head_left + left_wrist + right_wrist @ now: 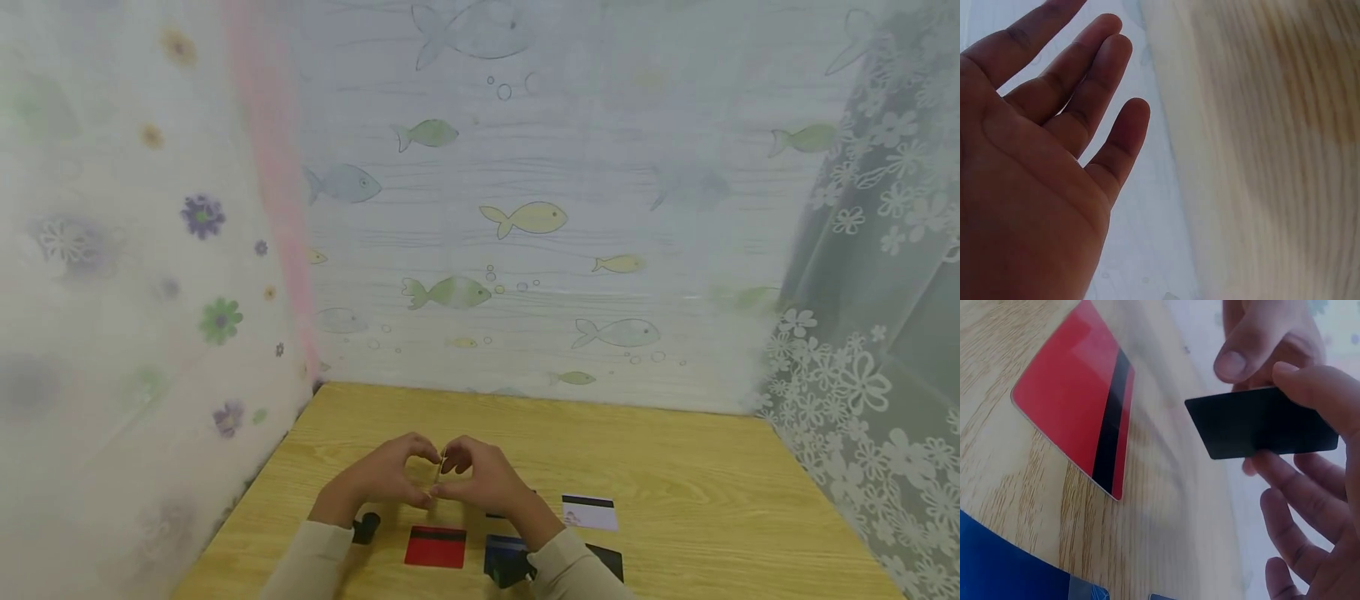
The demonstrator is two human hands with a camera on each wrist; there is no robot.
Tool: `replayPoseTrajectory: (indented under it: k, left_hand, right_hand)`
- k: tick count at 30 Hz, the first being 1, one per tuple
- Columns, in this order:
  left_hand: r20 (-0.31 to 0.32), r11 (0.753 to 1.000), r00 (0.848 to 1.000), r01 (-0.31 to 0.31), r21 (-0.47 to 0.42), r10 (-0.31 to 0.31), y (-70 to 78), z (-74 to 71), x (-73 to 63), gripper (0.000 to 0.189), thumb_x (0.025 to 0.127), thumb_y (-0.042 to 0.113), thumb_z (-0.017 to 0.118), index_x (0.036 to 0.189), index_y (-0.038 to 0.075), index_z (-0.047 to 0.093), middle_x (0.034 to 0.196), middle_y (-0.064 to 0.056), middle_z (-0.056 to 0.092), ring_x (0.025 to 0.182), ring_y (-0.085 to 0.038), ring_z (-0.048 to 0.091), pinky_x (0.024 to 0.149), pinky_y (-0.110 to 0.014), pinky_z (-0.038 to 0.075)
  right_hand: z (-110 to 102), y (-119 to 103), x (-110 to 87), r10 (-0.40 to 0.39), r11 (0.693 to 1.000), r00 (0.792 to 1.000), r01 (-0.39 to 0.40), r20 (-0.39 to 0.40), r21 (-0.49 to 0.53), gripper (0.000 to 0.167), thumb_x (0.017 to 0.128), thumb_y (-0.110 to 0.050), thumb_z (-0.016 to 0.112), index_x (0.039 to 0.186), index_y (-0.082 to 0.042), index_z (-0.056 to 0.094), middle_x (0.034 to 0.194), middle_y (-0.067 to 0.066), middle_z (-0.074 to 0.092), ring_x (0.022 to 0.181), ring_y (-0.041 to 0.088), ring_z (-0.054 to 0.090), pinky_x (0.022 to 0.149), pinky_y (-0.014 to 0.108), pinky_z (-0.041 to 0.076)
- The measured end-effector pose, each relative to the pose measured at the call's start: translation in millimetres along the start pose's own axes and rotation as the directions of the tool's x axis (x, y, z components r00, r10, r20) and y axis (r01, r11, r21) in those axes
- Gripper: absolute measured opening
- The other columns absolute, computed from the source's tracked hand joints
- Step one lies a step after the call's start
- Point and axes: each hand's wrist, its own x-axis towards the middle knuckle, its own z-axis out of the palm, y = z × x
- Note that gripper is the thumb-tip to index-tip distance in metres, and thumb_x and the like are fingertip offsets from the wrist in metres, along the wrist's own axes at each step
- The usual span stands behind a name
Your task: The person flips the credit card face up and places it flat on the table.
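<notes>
The right hand [480, 482] pinches a dark card [1229, 428]; whether the left hand [384, 473] grips too is unclear. Slackening could drop it near the red card [435, 550], six o'clock.

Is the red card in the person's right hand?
No, the right hand pinches a dark card, while the red card lies on the table.
</notes>
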Motion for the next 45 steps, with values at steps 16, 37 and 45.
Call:
replayPoseTrajectory:
  k: [16,37,45]
  left_hand:
    - [-0.044,0.999,0.999,0.009,-0.043,-0.011,-9.9,3.7,-3.1,0.044,0.075,0.03,0.092,0.115,0.028,0.072,0.131,0.006,0.062,0.131,-0.029,0.055,0.107,-0.058,0.046]
    - [-0.052,0.998,0.997,0.055,-0.037,-0.057,-25.9,6.5,-2.0,0.046,0.072,0.031,0.095,0.112,0.025,0.074,0.129,-0.001,0.065,0.127,-0.032,0.058,0.105,-0.06,0.045]
    - [-0.046,0.994,0.994,0.102,-0.032,-0.103,-27.7,11.1,-0.2,0.047,0.069,0.028,0.096,0.11,0.024,0.074,0.123,0.003,0.067,0.126,-0.028,0.057,0.109,-0.057,0.043]
  right_hand:
    - [1,2,-6.4,-0.011,0.998,0.999,0.014,-0.045,0.068,0.047,0.087,-0.039,0.084,0.125,-0.02,0.064,0.113,-0.005,0.068,0.103,0.02,0.067,0.086,0.033,0.055]
    - [3,28,-24.3,-0.017,0.942,0.989,-0.035,-0.15,-0.334,0.057,0.083,-0.063,0.078,0.127,-0.027,0.073,0.122,0.0,0.066,0.105,0.026,0.062,0.084,0.054,0.048]
    - [6,33,-30.9,0.051,0.904,0.988,-0.107,-0.144,-0.414,0.06,0.082,-0.068,0.076,0.129,-0.033,0.072,0.116,0.0,0.062,0.1,0.022,0.053,0.082,0.053,0.044]
